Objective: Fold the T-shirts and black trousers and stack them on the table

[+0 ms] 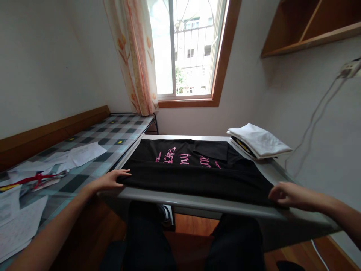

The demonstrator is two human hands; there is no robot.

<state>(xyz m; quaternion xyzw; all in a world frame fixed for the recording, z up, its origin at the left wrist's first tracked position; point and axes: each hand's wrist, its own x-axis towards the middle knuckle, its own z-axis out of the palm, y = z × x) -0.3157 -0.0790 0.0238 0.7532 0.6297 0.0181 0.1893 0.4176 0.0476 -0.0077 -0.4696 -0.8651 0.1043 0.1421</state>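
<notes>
A black T-shirt (180,178) with pink lettering lies sideways across the table, its near side folded over in a long strip that partly covers the print. One sleeve (213,149) is turned in flat over the shirt's far side. My left hand (111,179) is at the left end of the folded strip, with the cloth between thumb and fingers. At the strip's right end, my right hand (286,194) has its fingers curled closed on the black fabric near the table's front edge.
The table (183,198) stands against the window wall. A stack of folded clothes (258,139), white on top, sits at its far right. To the left, a bed with a checked cover (124,130) holds loose papers (84,154) and red straps (36,177). A wooden shelf (313,41) hangs upper right.
</notes>
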